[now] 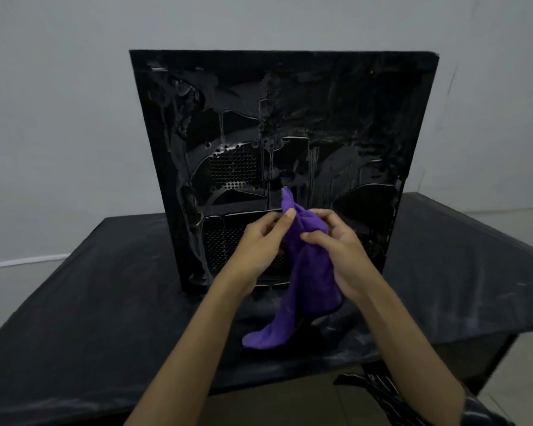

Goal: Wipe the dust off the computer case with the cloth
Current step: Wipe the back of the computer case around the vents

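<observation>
While both hands meet in front of the case, the purple fleecy microfibre cloth (308, 272) hangs between them, bunched at the top and trailing down until its lower end rests on the bench (90, 302), which is covered in a black, creased sheet. The left hand (259, 244) pinches the cloth's upper edge, thumb and fingertips curled onto the fabric just below a point of cloth that sticks up. The right hand (336, 250) grips the bunched part from the other side, fingers curled round it, with the cloth falling past its palm. The hands are close together, nearly touching. Just behind them the large black metal computer case (283, 124) stands upright on the bench, its glossy, streaked side panel with perforated vents facing the camera. The cloth does not visibly touch the case.
</observation>
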